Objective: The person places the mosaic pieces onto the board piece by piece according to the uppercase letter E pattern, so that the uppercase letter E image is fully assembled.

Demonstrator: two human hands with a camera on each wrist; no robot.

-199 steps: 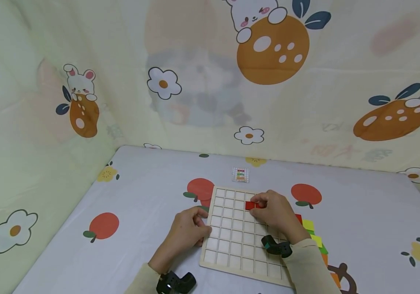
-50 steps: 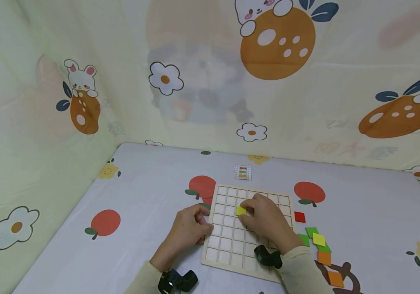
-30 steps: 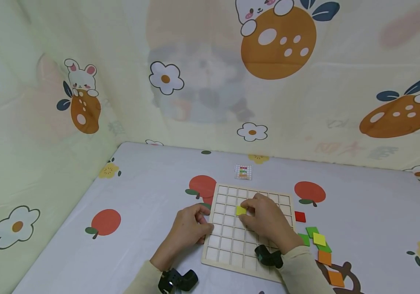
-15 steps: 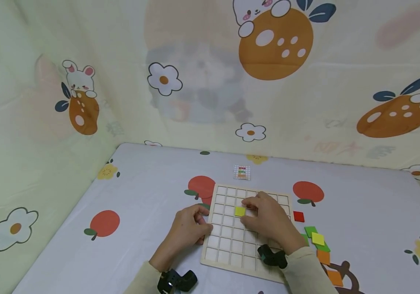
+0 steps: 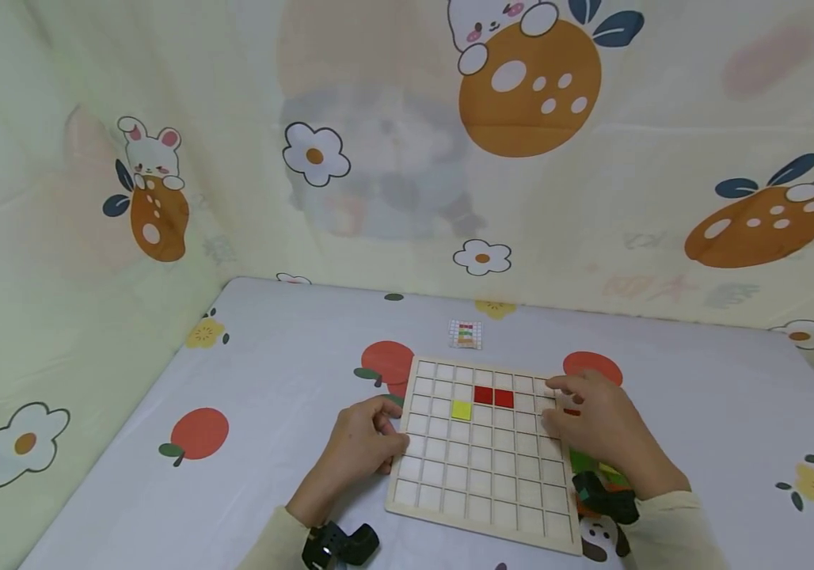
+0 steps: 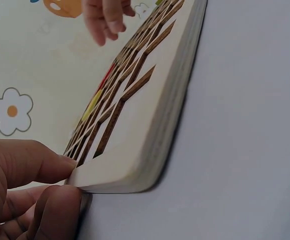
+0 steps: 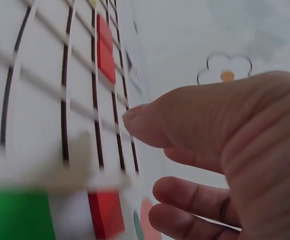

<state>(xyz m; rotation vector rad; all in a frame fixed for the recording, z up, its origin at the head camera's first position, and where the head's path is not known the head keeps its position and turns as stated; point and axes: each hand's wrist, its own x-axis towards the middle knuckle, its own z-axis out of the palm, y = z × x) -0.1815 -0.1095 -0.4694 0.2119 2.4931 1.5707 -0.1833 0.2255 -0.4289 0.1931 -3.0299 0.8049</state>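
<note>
A square wooden grid board (image 5: 450, 479) lies on the table. Two red square tiles (image 5: 493, 396) sit side by side in its cells, with a yellow square tile (image 5: 461, 410) in the row below and to their left. My left hand (image 5: 360, 439) pinches the board's left edge, as the left wrist view also shows at the board's corner. Over the right edge is my right hand (image 5: 599, 412), its thumb and fingers apart and nothing between them. Beneath it, a loose red tile (image 7: 106, 214) and a green tile (image 7: 20, 212) lie beside the board.
Loose yellow and orange tiles right of the board are partly covered by the right hand and its wrist camera (image 5: 605, 497). A small printed pattern card (image 5: 465, 334) lies beyond the board. A patterned cloth curtain (image 5: 378, 261) rises behind the table.
Earlier, the right hand set a red tile beside another, then a yellow tile below and to the left. It has since let go and moved right. The left hand has stayed at the edge.
</note>
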